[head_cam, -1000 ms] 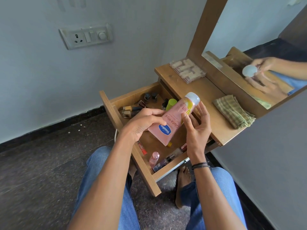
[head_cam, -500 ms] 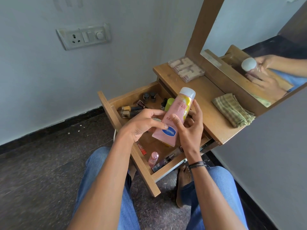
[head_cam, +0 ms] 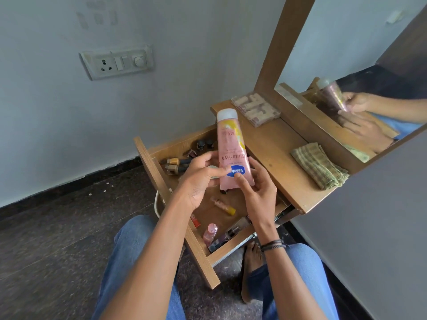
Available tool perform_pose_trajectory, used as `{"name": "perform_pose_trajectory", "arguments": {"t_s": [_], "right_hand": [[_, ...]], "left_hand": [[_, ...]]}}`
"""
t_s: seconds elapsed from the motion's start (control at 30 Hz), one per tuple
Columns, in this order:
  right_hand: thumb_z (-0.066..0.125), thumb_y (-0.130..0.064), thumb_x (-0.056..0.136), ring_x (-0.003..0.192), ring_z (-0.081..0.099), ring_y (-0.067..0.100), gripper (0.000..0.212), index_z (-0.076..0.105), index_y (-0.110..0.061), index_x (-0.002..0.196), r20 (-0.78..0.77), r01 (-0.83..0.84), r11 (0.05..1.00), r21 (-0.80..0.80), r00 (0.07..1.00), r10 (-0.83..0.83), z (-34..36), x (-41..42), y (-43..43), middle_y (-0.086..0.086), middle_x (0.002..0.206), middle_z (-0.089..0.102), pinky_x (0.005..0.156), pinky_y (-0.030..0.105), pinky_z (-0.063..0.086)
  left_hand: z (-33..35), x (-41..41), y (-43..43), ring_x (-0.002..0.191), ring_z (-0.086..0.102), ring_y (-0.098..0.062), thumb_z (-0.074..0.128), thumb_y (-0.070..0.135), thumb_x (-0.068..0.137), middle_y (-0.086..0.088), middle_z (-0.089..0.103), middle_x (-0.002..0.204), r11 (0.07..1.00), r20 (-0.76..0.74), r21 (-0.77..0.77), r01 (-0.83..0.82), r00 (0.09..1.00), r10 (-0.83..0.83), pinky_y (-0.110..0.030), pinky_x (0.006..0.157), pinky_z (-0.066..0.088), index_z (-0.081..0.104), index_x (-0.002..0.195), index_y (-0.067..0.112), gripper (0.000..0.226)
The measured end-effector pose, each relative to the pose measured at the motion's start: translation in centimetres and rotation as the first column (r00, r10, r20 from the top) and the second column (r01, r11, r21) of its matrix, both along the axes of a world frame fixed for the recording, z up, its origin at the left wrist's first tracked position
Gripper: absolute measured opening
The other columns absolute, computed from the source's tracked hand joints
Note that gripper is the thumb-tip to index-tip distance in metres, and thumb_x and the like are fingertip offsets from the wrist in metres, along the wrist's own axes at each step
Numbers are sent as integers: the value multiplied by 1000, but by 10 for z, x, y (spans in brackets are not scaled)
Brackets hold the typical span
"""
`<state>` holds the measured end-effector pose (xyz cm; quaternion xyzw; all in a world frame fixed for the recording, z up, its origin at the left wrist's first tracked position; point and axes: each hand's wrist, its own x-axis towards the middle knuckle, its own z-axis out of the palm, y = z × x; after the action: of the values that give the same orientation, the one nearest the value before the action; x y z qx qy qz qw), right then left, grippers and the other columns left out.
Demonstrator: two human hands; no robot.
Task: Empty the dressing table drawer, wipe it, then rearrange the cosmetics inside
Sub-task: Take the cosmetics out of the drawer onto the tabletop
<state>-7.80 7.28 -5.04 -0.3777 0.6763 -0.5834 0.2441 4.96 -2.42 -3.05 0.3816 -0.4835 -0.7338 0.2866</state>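
Dressing table (head_cam: pixel 275 146): wooden top against the wall, mirror (head_cam: pixel 360 72) above it. Drawer (head_cam: pixel 201 255) pulled out toward the seated person's knees.

Folded checked cloth (head_cam: pixel 320 167) lies on the table top near the mirror's lower edge. Clear box of small tubes (head_cam: pixel 256 109) sits at the far end of the top, beside the mirror frame.

Pink lotion tube (head_cam: pixel 232 148): held upright above the drawer, white cap uppermost, flat crimped end down, label upside down to the camera. It stands between the two hands, at their fingertips, above both palms.

Left hand (head_cam: pixel 199 179): comes in from the lower left, back of the hand toward the camera, fingers curled, thumb and fingertips pinching the tube's lower left edge at the blue logo.

Right hand (head_cam: pixel 258 190): rises from below, palm turned inward, fingers partly spread and bent; thumb presses the front of the tube near its bottom, fingers behind it. Dark bands on the wrist.

Drawer contents, under the hands: nail polish bottles (head_cam: pixel 175 165) in the far left corner, small dark jars (head_cam: pixel 204 143) at the back, a yellow-tipped stick (head_cam: pixel 223 205) mid-floor, a small pink bottle (head_cam: pixel 209 233) near the front wall. Other items partly hidden by the hands.
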Motion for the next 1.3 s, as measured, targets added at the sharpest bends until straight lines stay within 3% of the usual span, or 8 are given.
{"name": "perform_pose_trajectory", "arguments": {"t_s": [0.1, 0.27, 0.43, 0.7, 0.87, 1.03, 1.2, 1.3], "right_hand": [[74, -14, 93, 98, 73, 15, 39, 67, -15, 131, 108, 19, 1000, -9, 994, -18, 1, -5, -1, -1, 113, 76, 77, 29, 61], [71, -4, 93, 85, 71, 14, 29, 71, -10, 121, 328, 114, 993, -39, 940, -95, 10, -15, -2, 3, 101, 79, 67, 23, 59], [71, -2, 93, 85, 74, 13, 30, 68, -3, 122, 409, 202, 978, -49, 897, -165, 30, -34, -13, 3, 95, 80, 62, 20, 57], [67, 3, 93, 89, 77, 15, 24, 71, -5, 116, 278, 236, 971, -30, 935, -219, 72, -80, -62, 4, 97, 78, 73, 28, 62], [65, -1, 95, 89, 76, 16, 22, 70, -5, 116, 268, 268, 963, -17, 929, -254, 66, -105, -98, 7, 98, 77, 65, 21, 56], [63, -6, 98, 92, 75, 14, 25, 64, -12, 122, 221, 337, 941, 10, 917, -331, 50, -122, -117, 9, 109, 75, 61, 19, 54], [55, -11, 101, 91, 75, 16, 21, 58, -26, 114, -25, 425, 904, -43, 904, -426, 38, -117, -119, 6, 108, 72, 58, 22, 57], [53, -14, 102, 84, 75, 17, 16, 52, -27, 110, -64, 474, 879, -43, 877, -476, 38, -113, -120, 8, 103, 72, 58, 25, 59]], "left_hand": [[-1, -6, 2, 104, 73, -19, 77, 13, 87, 3, 76, 110, 998, -2, -7, -58, 998, 58, -45, 92, 59, 63, 125, 23, 42], [7, -11, 6, 96, 72, -7, 72, 17, 93, 3, 75, 109, 995, -11, -85, -53, 999, 52, -17, 69, 56, 67, 120, 25, 29], [8, -11, 6, 98, 71, -6, 68, 26, 96, 6, 72, 113, 989, 18, -120, -91, 995, 94, -18, 79, 56, 62, 133, 28, 37], [-4, -11, 2, 91, 69, -9, 65, 22, 98, 3, 68, 103, 983, 128, -138, -119, 982, 137, -16, 75, 53, 67, 126, 24, 28], [-8, -10, -1, 95, 68, -12, 63, 21, 99, 0, 68, 105, 982, 158, -145, -122, 977, 145, -13, 69, 52, 68, 123, 23, 25], [-11, -8, -5, 94, 69, -10, 62, 23, 99, 2, 69, 104, 975, 196, -186, -122, 968, 158, -23, 86, 56, 69, 121, 26, 24], [-13, -9, -6, 91, 69, -8, 62, 25, 99, 5, 69, 101, 969, 223, -212, -124, 960, 171, -23, 84, 55, 70, 120, 27, 22], [-14, -10, -5, 91, 68, -7, 62, 24, 99, 6, 69, 99, 968, 246, -221, -115, 954, 170, -23, 84, 55, 70, 119, 28, 22]]}}
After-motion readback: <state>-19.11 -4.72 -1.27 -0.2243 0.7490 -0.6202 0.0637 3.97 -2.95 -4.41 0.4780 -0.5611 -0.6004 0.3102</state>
